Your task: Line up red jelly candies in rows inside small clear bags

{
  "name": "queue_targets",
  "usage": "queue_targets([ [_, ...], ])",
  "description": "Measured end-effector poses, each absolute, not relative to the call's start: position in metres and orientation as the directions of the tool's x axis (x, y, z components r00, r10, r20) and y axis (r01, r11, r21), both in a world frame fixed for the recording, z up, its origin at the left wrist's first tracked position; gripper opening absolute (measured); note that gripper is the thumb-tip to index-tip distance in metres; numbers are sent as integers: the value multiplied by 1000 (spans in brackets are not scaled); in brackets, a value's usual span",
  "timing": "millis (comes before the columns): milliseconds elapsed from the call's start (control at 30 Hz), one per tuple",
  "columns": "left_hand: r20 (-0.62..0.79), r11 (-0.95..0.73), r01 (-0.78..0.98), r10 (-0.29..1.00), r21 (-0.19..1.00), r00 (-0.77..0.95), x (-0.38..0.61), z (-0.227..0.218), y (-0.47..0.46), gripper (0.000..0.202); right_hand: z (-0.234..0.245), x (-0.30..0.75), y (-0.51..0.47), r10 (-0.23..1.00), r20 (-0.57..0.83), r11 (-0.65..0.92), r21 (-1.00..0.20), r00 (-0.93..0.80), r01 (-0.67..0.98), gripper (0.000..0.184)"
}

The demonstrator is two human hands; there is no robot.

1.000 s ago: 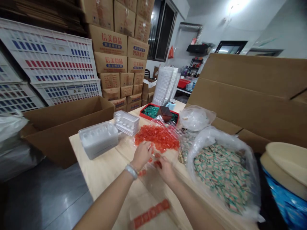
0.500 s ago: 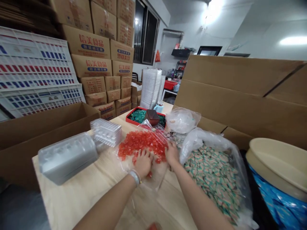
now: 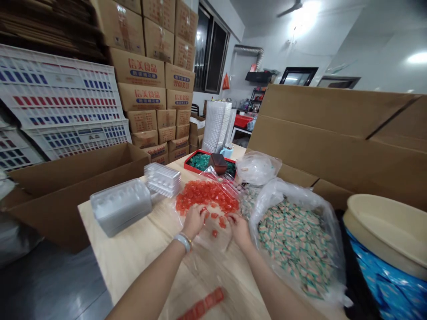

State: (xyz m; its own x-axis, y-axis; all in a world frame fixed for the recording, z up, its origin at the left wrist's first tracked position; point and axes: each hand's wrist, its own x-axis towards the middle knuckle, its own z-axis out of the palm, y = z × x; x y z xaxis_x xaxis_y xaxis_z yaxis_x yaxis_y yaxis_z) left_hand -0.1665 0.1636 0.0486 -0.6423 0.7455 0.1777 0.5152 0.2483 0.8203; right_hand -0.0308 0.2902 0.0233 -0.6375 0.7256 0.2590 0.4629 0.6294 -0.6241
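A heap of shiny red candies point(image 3: 207, 194) lies on a clear plastic sheet on the wooden table point(image 3: 143, 249), with a few loose pieces nearer me. My left hand point(image 3: 194, 222), a bracelet at its wrist, is at the heap's near left edge, fingers curled in around a red candy. To the right of the loose pieces, my right hand point(image 3: 239, 227) has its fingertips drawn together; what is between them, if anything, is too small to tell. Close to me lies a row of red candies point(image 3: 203, 306).
Stacked clear plastic trays point(image 3: 122, 206) stand at left. A red tray point(image 3: 189, 168) of green pieces with a dark box point(image 3: 218, 163) is behind the heap. At right sit an open bag of green-and-beige pieces point(image 3: 295, 244) and a cream basin point(image 3: 383, 226). An open carton point(image 3: 83, 191) adjoins the table's left.
Both hands have drawn slightly back from the heap, and their fingers have closed from a spread pose. My view has turned a little left, and the near row of candies shows more.
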Motion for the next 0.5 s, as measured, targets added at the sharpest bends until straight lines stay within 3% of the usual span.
queue_targets([
  [133,-55,185,108,706,977,-706,-170,69,123,34,40,-24,286,708,246,597,-709,-662,376,27],
  [233,-211,153,-145,731,977,-649,-163,85,67,45,59,-27,244,649,228,583,-762,-726,282,33],
  [300,-272,126,-278,764,952,-584,-150,94,31,54,70,-36,198,528,170,516,-842,-832,155,30],
  [367,-281,75,-364,783,928,-555,-134,99,2,56,78,-45,150,360,102,387,-921,-928,49,26],
  [500,-266,-36,-406,703,913,-660,-105,102,-39,40,89,-50,81,253,21,156,-987,-967,20,26],
])
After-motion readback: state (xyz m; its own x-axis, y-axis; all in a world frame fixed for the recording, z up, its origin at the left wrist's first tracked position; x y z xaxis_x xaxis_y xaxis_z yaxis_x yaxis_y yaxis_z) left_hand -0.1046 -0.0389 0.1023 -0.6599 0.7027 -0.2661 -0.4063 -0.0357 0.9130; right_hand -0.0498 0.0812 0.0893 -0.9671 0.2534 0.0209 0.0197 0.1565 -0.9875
